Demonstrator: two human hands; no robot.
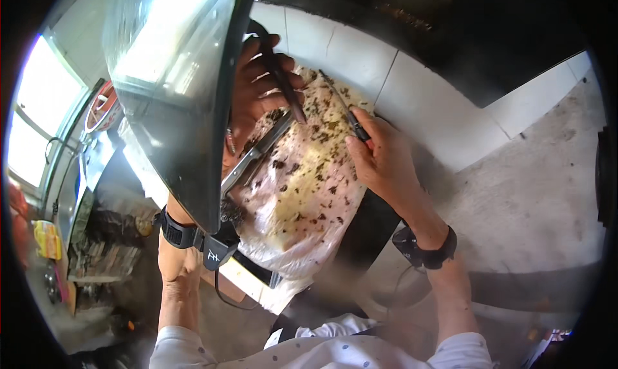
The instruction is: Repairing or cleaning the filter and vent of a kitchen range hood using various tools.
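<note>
My left hand has its fingers curled at a dark curved strip, which crosses in front of them. A large glossy see-through panel with a dark rim hides part of that hand and its wrist. My right hand grips a slim tool with a thin dark blade and a black-and-red handle; its tip points up and left. Below both hands, a crumpled whitish plastic sheet is strewn with dark crumbs and yellowish stains. On its left side lies a long grey metal bar.
White tiles border the sheet at the far side, beneath a black surface. Grey floor stretches to the right. Stacked items, a yellow packet and a bright window are at left. Black bands with wires circle both wrists.
</note>
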